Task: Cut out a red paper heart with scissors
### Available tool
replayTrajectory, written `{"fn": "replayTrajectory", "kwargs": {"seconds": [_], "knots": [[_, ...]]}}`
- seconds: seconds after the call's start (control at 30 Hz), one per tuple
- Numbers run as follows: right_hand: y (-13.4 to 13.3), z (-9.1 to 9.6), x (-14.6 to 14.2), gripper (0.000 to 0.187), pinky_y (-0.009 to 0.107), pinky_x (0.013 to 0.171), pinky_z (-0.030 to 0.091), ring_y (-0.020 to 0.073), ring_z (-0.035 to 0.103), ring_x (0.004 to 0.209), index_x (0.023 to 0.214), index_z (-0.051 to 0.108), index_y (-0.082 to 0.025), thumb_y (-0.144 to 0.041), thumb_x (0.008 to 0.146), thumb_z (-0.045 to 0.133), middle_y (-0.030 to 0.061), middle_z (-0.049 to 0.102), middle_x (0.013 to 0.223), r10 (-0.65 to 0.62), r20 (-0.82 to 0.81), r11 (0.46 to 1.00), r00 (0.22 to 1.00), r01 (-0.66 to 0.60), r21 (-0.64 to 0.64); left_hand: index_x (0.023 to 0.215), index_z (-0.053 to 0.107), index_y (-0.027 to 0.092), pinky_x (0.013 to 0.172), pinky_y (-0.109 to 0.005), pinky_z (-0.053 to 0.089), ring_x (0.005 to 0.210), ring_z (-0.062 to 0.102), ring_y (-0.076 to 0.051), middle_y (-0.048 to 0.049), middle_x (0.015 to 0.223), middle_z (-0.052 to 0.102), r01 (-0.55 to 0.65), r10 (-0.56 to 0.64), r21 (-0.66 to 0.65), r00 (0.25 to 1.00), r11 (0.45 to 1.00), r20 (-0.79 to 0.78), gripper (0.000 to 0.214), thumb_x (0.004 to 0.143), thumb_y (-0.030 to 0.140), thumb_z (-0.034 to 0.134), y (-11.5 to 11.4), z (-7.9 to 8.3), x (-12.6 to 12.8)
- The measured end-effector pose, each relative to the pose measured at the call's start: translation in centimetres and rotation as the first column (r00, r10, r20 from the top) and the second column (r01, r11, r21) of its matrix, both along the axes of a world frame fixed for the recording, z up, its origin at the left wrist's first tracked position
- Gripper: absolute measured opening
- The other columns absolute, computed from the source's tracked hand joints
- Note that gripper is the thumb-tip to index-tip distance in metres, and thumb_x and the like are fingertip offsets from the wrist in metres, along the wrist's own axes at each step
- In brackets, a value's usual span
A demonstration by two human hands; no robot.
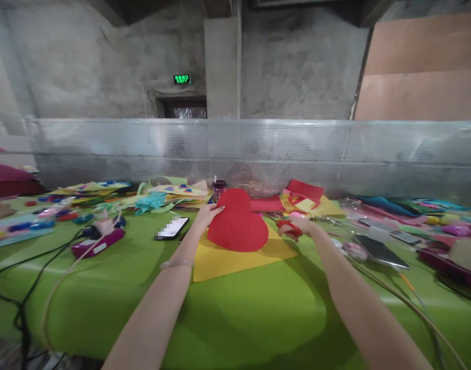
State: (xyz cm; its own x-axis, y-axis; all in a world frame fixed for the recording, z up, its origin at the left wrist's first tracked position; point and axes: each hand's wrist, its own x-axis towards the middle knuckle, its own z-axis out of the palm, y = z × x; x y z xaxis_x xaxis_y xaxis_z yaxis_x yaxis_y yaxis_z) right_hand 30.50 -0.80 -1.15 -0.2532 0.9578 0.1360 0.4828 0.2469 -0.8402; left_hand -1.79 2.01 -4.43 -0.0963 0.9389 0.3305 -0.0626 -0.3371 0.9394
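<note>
My left hand (207, 216) pinches the left edge of a red sheet (237, 223), felt or paper, cut with rounded lobes, narrow at the top and wider below. The red piece is held up over a yellow sheet (216, 262) that lies on the green table cover. To the right of it, my right hand (303, 226) is closed around red-handled scissors (289, 230); their blades are hard to make out. The scissors are apart from the red piece.
A phone (171, 228) lies left of the yellow sheet, near a purple power strip (97, 243) with cables. Behind stand a dark cup (219, 190) and red scraps (305, 190). A tablet (381, 251) lies right. A perforated metal panel (258, 149) backs the table.
</note>
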Motion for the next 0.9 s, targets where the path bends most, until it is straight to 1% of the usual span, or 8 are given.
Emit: {"fn": "replayTrajectory", "kwargs": {"seconds": [0.1,0.2,0.3,0.47,0.63,0.73,0.9], "knots": [[0.1,0.1,-0.2,0.030,0.023,0.033,0.037,0.0112,0.044,0.030,0.035,0.050,-0.018,-0.025,0.059,0.067,-0.0013,0.047,0.032,0.191,0.178,0.977,0.965,-0.171,-0.125,0.078,0.072,0.016,0.064,-0.031,0.051,0.068,0.067,-0.024,-0.0069,0.072,0.073,-0.026,0.026,0.004,1.000,1.000,-0.001,0.026,0.061,0.036,0.075,0.1,-0.1,-0.1],[0.2,0.1,-0.5,0.026,0.023,0.033,0.036,0.0116,0.044,0.032,0.038,0.051,-0.018,-0.023,0.059,0.065,-0.0015,0.048,0.034,0.188,0.175,0.980,0.966,-0.174,-0.093,0.081,0.072,0.017,0.064,-0.031,0.051,0.068,0.067,-0.023,-0.0065,0.074,0.073,-0.032,0.032,0.005,0.999,0.999,0.011,0.028,0.062,0.037,0.074,0.3,-0.2,-0.2],[0.1,0.1,-0.8,0.021,0.023,0.033,0.035,0.0114,0.044,0.032,0.041,0.054,-0.019,-0.021,0.058,0.065,-0.0021,0.048,0.035,0.178,0.169,0.983,0.970,-0.168,-0.070,0.078,0.072,0.016,0.063,-0.031,0.051,0.066,0.067,-0.023,-0.0067,0.072,0.073,-0.033,0.033,0.002,0.999,0.999,0.017,0.027,0.061,0.037,0.075,0.1,0.0,-0.1],[-0.3,0.4,-1.2,0.025,0.021,0.034,0.033,0.0109,0.044,0.031,0.039,0.051,-0.019,-0.023,0.059,0.064,-0.0025,0.047,0.033,0.201,0.183,0.980,0.962,-0.197,-0.035,0.074,0.072,0.016,0.064,-0.032,0.052,0.066,0.067,-0.023,-0.0068,0.070,0.073,-0.048,0.048,-0.006,0.999,0.999,0.017,0.026,0.059,0.037,0.076,-0.3,0.3,0.1],[-0.5,0.6,-1.5,0.019,0.021,0.035,0.032,0.0106,0.045,0.032,0.044,0.053,-0.018,-0.023,0.060,0.062,-0.0032,0.048,0.034,0.188,0.199,0.982,0.962,-0.185,-0.029,0.074,0.072,0.016,0.062,-0.031,0.051,0.066,0.067,-0.024,-0.0075,0.069,0.073,-0.048,0.049,-0.016,0.999,0.999,0.019,0.027,0.059,0.037,0.076,-0.1,0.2,0.1],[-0.5,0.6,-1.5,0.020,0.021,0.035,0.031,0.0109,0.045,0.032,0.044,0.053,-0.018,-0.024,0.061,0.061,-0.0030,0.047,0.033,0.182,0.220,0.983,0.958,-0.181,-0.026,0.073,0.072,0.015,0.061,-0.031,0.051,0.065,0.067,-0.024,-0.0081,0.069,0.073,-0.052,0.052,-0.025,0.999,0.998,0.011,0.028,0.059,0.039,0.076,0.0,0.1,0.0],[-0.3,0.7,-1.6,0.024,0.023,0.041,0.038,0.0106,0.046,0.035,0.045,0.049,-0.019,-0.029,0.063,0.060,-0.0035,0.047,0.036,0.229,0.259,0.973,0.938,-0.224,-0.048,0.074,0.071,0.015,0.062,-0.031,0.051,0.065,0.067,-0.023,-0.0064,0.067,0.072,-0.052,0.052,-0.039,0.999,0.998,0.000,0.030,0.059,0.041,0.076,0.0,0.1,0.0]]}}
